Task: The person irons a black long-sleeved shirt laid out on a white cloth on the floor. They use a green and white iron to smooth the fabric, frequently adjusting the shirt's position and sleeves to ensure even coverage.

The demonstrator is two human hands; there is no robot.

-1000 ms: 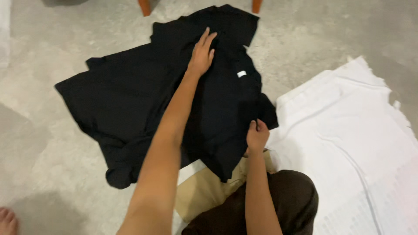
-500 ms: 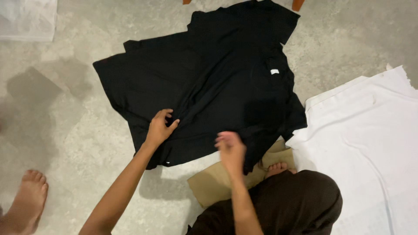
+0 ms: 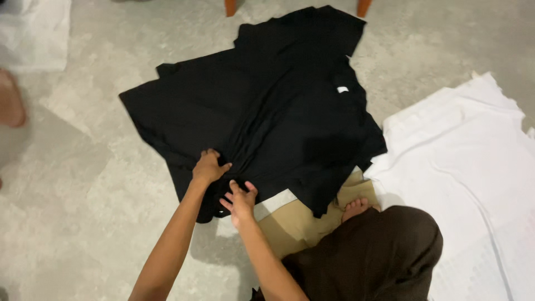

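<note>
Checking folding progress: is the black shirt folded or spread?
Mostly spread: the black shirt lies open on the floor, bunched only at its near edge.

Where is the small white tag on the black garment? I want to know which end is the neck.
In the head view, the white tag sits on the black garment upper right, far from both hands and toward the white cloth.

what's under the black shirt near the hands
A tan cardboard sheet pokes out from under the black shirt, with a pale strip at the hem. How far it reaches beneath is covered.

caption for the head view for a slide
Both hands, left hand and right hand, gather the near edge of a black shirt spread on the floor.
</note>
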